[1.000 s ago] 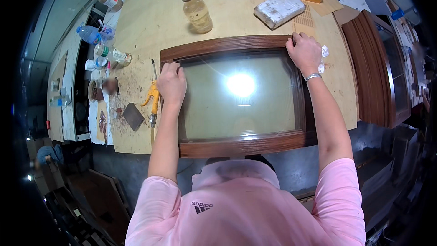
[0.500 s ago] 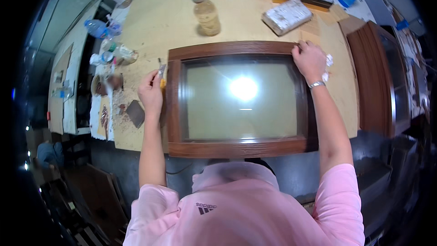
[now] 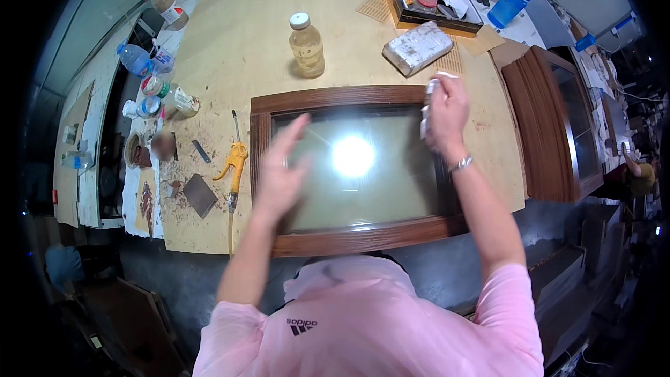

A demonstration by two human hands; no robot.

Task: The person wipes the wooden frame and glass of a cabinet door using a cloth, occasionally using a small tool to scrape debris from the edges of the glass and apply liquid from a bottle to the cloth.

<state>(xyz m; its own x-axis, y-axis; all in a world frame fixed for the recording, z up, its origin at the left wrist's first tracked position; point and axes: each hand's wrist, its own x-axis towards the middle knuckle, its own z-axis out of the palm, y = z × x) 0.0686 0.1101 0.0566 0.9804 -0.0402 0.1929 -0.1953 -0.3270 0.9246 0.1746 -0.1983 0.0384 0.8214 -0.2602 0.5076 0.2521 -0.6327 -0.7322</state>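
A brown wood-framed glass panel (image 3: 349, 239) lies flat on the worktable before me, a bright light mirrored in its glass. My left hand (image 3: 281, 178) hovers above its left side, fingers spread and somewhat blurred, holding nothing that I can see. Crumpled white tissue (image 3: 425, 120) pokes out of my right hand (image 3: 448, 115), which is closed around it over the panel's far right corner. Left of the frame lie a yellow air blow gun (image 3: 236, 160) with its hose, a small dark strip (image 3: 201, 151) and a dark square of sandpaper-like sheet (image 3: 199, 195).
Beyond the panel stand a capped bottle of yellowish liquid (image 3: 307, 49) and a white-wrapped block (image 3: 417, 49). An open box of odds and ends (image 3: 433, 10) and a blue bottle (image 3: 511, 3) sit far right. More brown panels (image 3: 541, 126) stack at right; several bottles (image 3: 136, 61) line the left.
My left hand has left the small strip on the table and moved right, over the glass. My right hand, earlier on the frame's corner, now holds the white tissue. The view has shifted.
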